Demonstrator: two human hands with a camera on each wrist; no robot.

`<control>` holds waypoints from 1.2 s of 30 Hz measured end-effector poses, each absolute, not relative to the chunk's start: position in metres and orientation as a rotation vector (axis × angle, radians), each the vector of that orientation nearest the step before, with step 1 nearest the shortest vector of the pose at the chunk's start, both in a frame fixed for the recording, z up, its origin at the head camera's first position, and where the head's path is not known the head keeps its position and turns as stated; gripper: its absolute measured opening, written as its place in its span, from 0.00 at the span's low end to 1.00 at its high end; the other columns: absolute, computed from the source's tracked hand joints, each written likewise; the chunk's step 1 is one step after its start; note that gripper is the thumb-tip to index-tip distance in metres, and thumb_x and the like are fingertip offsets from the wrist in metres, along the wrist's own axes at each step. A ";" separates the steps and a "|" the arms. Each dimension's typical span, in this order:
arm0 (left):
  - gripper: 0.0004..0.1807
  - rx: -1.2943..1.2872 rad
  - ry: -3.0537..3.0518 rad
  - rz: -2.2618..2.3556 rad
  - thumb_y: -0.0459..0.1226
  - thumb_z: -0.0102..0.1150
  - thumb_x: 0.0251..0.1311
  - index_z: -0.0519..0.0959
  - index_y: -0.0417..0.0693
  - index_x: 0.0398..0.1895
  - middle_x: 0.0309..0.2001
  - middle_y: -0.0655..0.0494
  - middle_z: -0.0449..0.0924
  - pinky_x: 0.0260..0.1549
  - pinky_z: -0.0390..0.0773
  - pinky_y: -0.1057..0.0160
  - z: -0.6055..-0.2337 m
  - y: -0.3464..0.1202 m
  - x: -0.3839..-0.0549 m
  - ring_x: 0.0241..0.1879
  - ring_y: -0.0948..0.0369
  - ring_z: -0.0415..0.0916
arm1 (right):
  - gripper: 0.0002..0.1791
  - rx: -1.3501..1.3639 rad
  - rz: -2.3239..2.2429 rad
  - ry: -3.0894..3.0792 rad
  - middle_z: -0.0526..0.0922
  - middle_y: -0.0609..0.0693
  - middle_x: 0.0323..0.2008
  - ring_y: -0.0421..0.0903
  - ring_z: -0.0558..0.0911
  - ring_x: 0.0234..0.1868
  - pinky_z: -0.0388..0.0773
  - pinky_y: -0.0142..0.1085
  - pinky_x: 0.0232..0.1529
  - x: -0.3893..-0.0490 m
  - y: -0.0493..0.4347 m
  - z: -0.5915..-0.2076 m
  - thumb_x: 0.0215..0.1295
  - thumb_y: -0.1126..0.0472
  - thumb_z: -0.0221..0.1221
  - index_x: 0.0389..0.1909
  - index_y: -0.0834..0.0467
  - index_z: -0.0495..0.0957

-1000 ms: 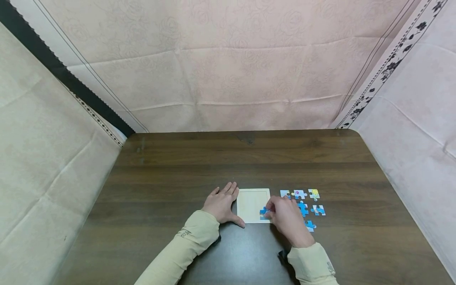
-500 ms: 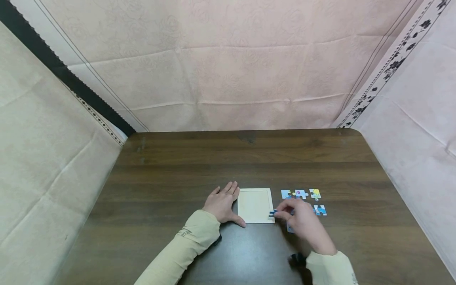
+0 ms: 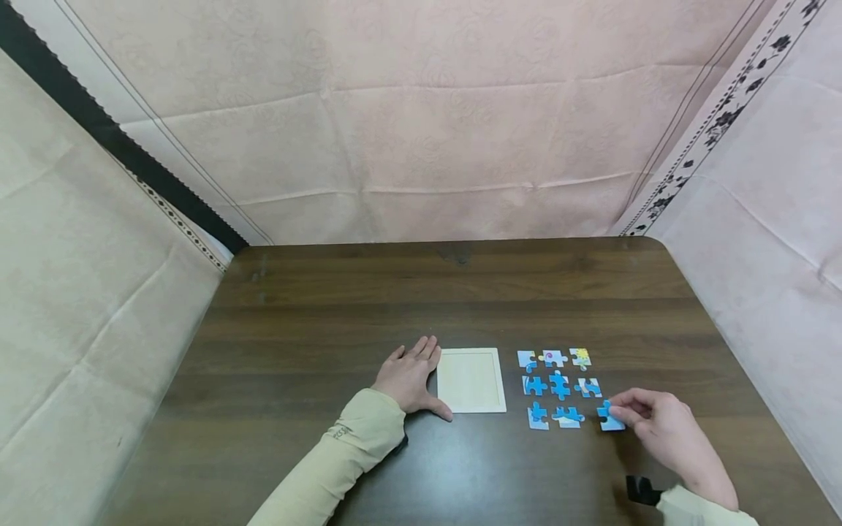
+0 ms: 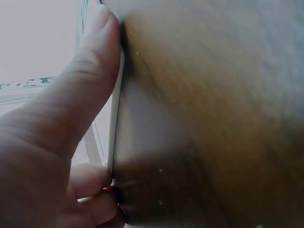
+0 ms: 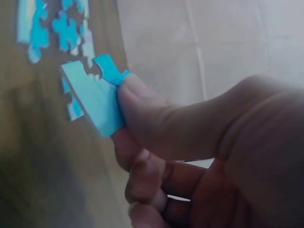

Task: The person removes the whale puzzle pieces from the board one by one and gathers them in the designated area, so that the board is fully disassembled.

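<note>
My right hand (image 3: 667, 431) pinches a blue and white puzzle piece (image 3: 609, 417) between thumb and fingers, at the lower right of the other pieces. Up close in the right wrist view, that puzzle piece (image 5: 92, 97) shows a pale face with a darker blue tab; the tabletop is behind it. My left hand (image 3: 409, 376) rests at the left edge of a cream square puzzle tray (image 3: 468, 380), thumb and fingers spread. Its thumb (image 4: 90, 71) lies along the tray's edge in the left wrist view. The tray holds no piece.
Several loose puzzle pieces (image 3: 560, 385) lie in rough rows on the brown wooden table (image 3: 368, 314), right of the tray. Pale cloth (image 3: 427, 146) hangs behind the table and on both sides.
My right hand has moved right with the pinched piece, from over the tray to the lower right of the loose pieces. The left hand has stayed in place.
</note>
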State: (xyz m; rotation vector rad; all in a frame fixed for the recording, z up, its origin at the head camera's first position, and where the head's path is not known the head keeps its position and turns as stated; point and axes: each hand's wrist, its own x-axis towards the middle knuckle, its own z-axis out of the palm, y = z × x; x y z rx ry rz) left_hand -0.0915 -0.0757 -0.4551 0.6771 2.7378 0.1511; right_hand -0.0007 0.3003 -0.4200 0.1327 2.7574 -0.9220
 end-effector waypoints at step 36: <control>0.66 0.664 2.725 0.217 0.71 0.68 0.34 0.57 0.45 0.75 0.76 0.51 0.50 0.68 0.54 0.46 -0.459 -0.078 -0.097 0.75 0.56 0.45 | 0.04 0.371 -0.830 2.739 0.82 0.48 0.28 0.48 0.75 0.28 0.69 0.38 0.26 -0.009 0.288 -0.448 0.65 0.62 0.63 0.33 0.58 0.83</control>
